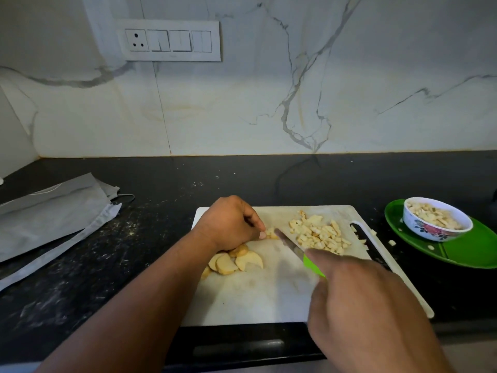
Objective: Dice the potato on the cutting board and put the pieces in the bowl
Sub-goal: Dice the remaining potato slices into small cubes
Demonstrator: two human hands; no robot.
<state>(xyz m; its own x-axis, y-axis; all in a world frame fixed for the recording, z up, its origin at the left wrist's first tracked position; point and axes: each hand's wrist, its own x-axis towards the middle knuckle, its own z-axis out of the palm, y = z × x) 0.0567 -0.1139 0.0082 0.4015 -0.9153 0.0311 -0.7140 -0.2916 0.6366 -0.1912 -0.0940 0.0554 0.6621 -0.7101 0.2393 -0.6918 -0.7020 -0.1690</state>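
Dicing is well under way: the person's left hand (228,224) curls over a small piece of potato (271,233) near the middle of the white cutting board (255,297), fingertips pinching it in place, while the right hand (360,300) grips the green-handled knife (293,247), its blade angled down against that piece. A heap of diced pieces (318,232) lies just beyond the blade, and several thicker slices (236,261) wait beside the left wrist, not yet cut. Off to the right, the flowered bowl (437,219) stands on a green plate (470,249), already holding dice. I'd judge the next move calls for short, even strokes with the left fingertips tucked clear, then the slices.
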